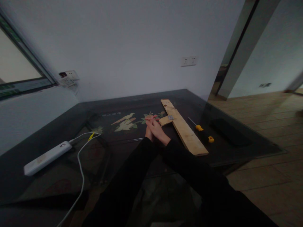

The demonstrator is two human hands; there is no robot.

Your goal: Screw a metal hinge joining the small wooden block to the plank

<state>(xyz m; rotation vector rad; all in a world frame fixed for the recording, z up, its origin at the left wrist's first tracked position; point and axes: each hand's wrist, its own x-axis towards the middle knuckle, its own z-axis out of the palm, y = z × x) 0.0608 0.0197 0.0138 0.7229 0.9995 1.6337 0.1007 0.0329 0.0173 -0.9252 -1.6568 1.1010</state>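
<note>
Your left hand (148,130) and right hand (156,128) press together beside the short wooden piece (165,121); neither shows an object, though you can't tell what lies between the palms. The metal hinge (170,117) apparently joins that piece to the long board (189,134) on the tabletop (127,104). The screwdriver (199,127) lies right, handle towards you, probably for easy reach. Count two wooden pieces, one hinge, one screwdriver, one power strip (48,157).

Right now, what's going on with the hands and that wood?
A person's left hand and right hand are together, near a short wooden piece. A metal hinge seems to join that piece to a long board. A screwdriver lies right of the board, untouched.
</note>
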